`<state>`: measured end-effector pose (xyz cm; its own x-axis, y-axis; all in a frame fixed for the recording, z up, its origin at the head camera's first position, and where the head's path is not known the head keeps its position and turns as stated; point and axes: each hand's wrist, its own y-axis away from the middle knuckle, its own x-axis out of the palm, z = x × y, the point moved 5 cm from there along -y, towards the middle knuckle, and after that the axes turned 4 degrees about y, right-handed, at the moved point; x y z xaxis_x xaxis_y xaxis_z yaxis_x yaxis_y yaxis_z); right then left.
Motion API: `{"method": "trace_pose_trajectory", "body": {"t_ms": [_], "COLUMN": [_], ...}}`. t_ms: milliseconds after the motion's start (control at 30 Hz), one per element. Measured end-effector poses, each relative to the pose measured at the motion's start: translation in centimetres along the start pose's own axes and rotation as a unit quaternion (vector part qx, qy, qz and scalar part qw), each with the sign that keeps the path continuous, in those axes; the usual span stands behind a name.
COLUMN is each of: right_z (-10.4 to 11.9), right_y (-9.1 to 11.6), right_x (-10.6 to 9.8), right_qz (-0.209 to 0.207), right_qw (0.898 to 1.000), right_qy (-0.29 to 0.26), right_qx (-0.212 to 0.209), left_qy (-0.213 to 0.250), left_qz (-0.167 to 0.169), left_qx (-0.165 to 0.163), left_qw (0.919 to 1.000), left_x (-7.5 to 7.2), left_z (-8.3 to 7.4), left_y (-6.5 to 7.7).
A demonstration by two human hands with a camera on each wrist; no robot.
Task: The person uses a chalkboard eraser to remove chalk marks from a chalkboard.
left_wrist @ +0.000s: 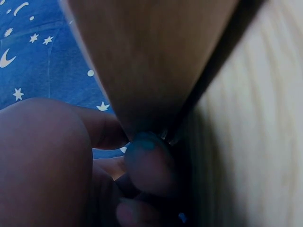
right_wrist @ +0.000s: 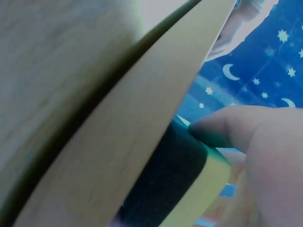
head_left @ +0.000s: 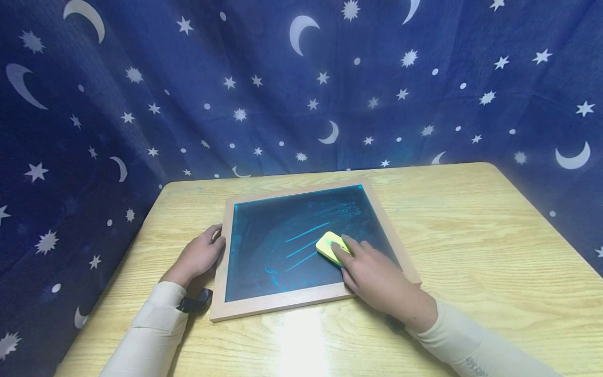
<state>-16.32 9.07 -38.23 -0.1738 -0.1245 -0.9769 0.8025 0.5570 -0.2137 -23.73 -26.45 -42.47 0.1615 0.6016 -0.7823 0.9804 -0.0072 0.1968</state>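
Observation:
A wood-framed chalkboard (head_left: pixel 264 220) lies on the table, with three slanting blue chalk strokes (head_left: pixel 301 255) near its middle and blue smudges around them. My right hand (head_left: pixel 377 275) grips a yellow chalkboard eraser (head_left: pixel 327 245) over the right ends of the lower strokes. In the right wrist view, the eraser's dark pad (right_wrist: pixel 163 177) shows beyond the frame's front edge. At the board's left side, my left hand (head_left: pixel 200 255) holds the frame. Seen from the left wrist, its blue-dusted thumb (left_wrist: pixel 149 165) is at the frame's underside edge, the other fingers partly hidden.
The board rests on a pale wood-grain table (head_left: pixel 471 225). A blue curtain (head_left: pixel 264 94) with moons and stars hangs behind it and along the sides. A dark strap device (head_left: pixel 195 302) sits on the left wrist, beside the board's near left corner.

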Motion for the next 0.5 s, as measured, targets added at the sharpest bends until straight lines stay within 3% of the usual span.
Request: {"method": "trace_pose_trajectory", "body": {"t_ms": [500], "right_z": [3.2], "right_y": [0.7], "right_x": [-0.4], "right_qz": [0.002], "right_qw": [0.998], "right_qy": [-0.006], "right_qx": [-0.07], "left_qy": [-0.001], "left_qz": [0.001], "left_qx": [-0.005], "left_qw": [1.0], "left_x": [-0.1], "left_z": [0.1], "left_y": [-0.1]}}
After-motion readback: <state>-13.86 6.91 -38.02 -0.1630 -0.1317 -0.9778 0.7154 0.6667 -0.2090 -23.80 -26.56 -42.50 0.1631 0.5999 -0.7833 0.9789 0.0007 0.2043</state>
